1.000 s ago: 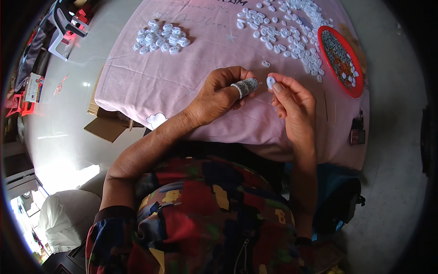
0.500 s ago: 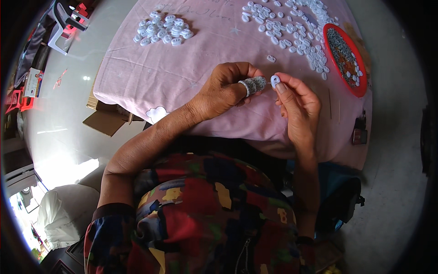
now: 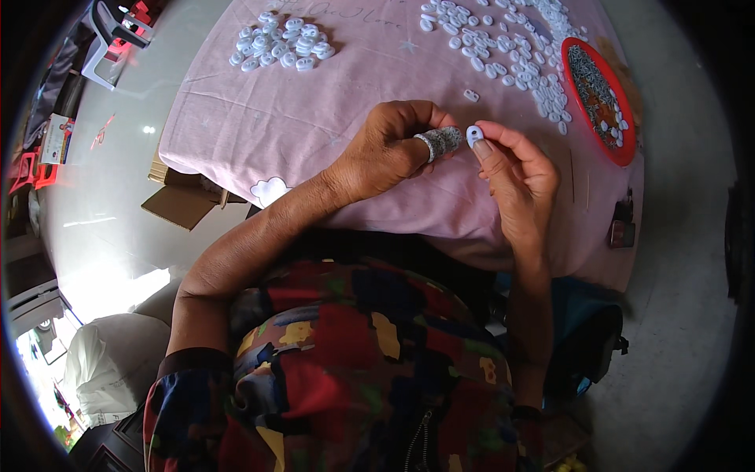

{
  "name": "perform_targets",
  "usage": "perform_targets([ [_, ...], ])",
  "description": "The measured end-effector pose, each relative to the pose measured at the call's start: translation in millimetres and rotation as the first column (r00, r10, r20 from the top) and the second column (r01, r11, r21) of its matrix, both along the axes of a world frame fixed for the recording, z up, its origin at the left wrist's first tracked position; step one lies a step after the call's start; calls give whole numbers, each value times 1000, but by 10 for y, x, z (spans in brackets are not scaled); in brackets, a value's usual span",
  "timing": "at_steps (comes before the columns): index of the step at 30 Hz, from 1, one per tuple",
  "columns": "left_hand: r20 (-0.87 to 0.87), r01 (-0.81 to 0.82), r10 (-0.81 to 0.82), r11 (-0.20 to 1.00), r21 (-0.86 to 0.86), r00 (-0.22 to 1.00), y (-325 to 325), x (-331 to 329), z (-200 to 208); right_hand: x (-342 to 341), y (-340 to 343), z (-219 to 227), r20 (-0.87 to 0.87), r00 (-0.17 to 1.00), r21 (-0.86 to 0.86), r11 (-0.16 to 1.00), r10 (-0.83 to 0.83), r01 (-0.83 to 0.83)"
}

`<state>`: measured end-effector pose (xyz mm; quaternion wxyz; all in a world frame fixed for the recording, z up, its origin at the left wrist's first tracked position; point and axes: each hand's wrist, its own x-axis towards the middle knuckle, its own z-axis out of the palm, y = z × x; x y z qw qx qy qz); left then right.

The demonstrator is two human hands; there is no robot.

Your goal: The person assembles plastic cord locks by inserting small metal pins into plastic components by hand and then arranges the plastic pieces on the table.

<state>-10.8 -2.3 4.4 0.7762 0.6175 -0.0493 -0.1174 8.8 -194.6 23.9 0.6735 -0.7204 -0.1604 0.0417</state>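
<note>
My left hand (image 3: 389,153) is curled over the pink cloth (image 3: 314,118), with a grey patterned wrap on its thumb (image 3: 440,141); whether it holds anything is hidden. My right hand (image 3: 515,177) pinches a small white oval plastic piece (image 3: 473,135) between its fingertips, close to the wrapped thumb. One loose white piece (image 3: 470,95) lies on the cloth just beyond my hands.
A heap of white pieces (image 3: 279,46) lies at the far left of the cloth, and a wider scatter (image 3: 511,47) at the far right. A red round tray (image 3: 621,149) holds small parts at the right edge. Flat cardboard (image 3: 185,200) lies on the floor at left.
Both hands have stayed together over the cloth; the right hand's white piece has moved slightly nearer the wrapped left thumb.
</note>
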Motion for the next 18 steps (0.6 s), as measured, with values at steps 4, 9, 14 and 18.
perform_targets([
  [4, 22, -2, 1, 999, 46, 1000, -8, -16, 38, 8, -3, 23, -14, 1000, -34, 999, 16, -16],
  [9, 5, 1, -1, 1000, 4, 1000, 8, 0, -4, 21, -11, 10, 65, 997, -47, 999, 28, -25],
  [14, -4, 10, -10, 1000, -5, 1000, 9, -2, 8, 11, -21, 67, 60, 998, -82, 997, -3, 8],
  [18, 7, 21, -21, 1000, 13, 1000, 13, -1, 17, 17, -20, 48, 48, 999, -76, 997, 19, -16],
])
